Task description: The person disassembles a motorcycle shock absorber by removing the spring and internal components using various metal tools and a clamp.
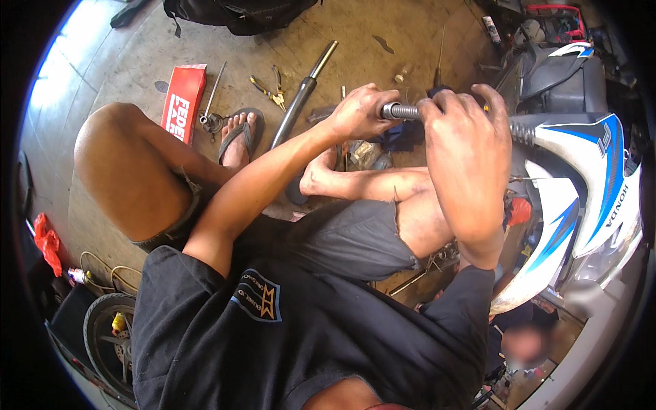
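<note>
— While the person sits cross-legged on the concrete floor point(137, 61), what are the hands doing?

— Both hands are clamped on one thing: a grey coiled spring point(403, 111) held level above the knees. The left hand point(359, 113) grips its left end in a fist; the right hand point(465, 147) wraps the other end, fingers curled over the top. The two hands sit close together, with a short run of coils showing between them.

— And around them?

— Just right of the right hand stands a white and blue scooter body point(581, 198), a second ribbed part point(523, 132) poking out beside it. Under the spring, blue cloth point(403, 137) lies on the floor by the bare foot.

— Farther out?

— Beyond the left hand, a long fork tube point(301, 99) lies slanted on the floor — dark below, shiny at the upper end. Left of it: yellow-handled pliers point(270, 89), a sandalled foot point(239, 133), and a red box point(183, 99). A dark bag point(239, 14) sits at the far edge.
</note>
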### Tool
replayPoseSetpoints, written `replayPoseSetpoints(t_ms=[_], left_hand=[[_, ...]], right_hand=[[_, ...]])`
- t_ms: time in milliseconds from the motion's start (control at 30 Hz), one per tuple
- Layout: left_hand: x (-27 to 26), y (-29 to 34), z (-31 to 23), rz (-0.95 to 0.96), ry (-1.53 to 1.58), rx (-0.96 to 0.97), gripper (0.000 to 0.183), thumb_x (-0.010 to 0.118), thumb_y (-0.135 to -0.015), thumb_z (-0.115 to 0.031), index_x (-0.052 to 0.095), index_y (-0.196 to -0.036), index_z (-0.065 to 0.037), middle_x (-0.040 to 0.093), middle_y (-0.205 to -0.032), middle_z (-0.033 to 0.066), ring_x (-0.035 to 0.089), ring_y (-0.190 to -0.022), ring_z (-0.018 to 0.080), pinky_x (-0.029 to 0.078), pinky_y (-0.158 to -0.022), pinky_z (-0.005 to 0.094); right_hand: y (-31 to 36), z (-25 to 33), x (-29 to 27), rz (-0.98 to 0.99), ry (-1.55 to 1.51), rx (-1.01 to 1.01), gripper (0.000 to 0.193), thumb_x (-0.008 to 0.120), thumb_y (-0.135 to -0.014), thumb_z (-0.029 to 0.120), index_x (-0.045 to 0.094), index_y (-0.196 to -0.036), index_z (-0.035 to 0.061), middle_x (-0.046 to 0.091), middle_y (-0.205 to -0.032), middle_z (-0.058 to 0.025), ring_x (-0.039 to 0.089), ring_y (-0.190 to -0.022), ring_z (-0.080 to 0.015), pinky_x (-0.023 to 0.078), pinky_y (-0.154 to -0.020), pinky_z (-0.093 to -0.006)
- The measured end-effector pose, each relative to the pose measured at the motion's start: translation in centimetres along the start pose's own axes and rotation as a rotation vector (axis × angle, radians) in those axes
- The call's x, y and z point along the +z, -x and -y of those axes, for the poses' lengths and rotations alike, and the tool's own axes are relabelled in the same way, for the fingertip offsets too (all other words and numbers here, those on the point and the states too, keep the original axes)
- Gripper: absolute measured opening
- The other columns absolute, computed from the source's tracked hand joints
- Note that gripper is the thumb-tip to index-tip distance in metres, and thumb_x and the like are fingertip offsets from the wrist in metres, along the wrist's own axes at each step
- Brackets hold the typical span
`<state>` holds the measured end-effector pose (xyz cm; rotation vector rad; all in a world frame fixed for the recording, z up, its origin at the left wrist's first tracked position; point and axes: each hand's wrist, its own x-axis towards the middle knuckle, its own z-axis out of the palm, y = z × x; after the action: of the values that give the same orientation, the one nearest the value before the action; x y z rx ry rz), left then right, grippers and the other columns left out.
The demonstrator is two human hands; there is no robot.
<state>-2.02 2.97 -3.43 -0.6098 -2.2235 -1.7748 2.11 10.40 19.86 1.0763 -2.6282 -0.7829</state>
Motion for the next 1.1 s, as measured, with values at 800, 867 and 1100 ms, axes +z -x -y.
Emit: replayPoseSetpoints(t_ms=[800,867,1100], left_hand=[[-0.4,-0.1,0.2,0.009,-0.003,-0.056,0.025,0.075,-0.079,-0.027,0.062,-0.090,-0.009,0.065,-0.074,0.0147,0.062,-0.081,0.0391,0.050,-0.075,0.0506],[-0.3,-0.1,0.2,0.013,0.008,-0.051,0.026,0.076,-0.079,-0.027,0.062,-0.090,-0.009,0.065,-0.075,0.0148,0.062,-0.082,0.0390,0.050,-0.076,0.0506],[-0.2,-0.1,0.3,-0.040,0.007,-0.012,0.021,0.076,-0.077,-0.018,0.063,-0.090,-0.008,0.063,-0.073,0.0126,0.060,-0.075,0.0350,0.048,-0.070,0.0450]], right_hand=[[-0.1,0.1,0.2,-0.103,-0.006,0.031,0.014,0.062,-0.078,0.015,0.071,-0.087,0.0104,0.071,-0.090,-0.0036,0.067,-0.096,-0.0187,0.042,-0.103,-0.0389],[0.1,-0.1,0.5,-0.135,-0.067,0.044,0.015,0.062,-0.078,0.014,0.071,-0.090,0.0103,0.070,-0.092,-0.0040,0.067,-0.095,-0.0193,0.045,-0.098,-0.0377],[0.1,-0.5,0.2,-0.134,-0.320,0.122,0.032,0.075,-0.074,0.005,0.068,-0.104,0.0115,0.068,-0.102,-0.0056,0.067,-0.091,-0.0283,0.053,-0.080,-0.0372]])
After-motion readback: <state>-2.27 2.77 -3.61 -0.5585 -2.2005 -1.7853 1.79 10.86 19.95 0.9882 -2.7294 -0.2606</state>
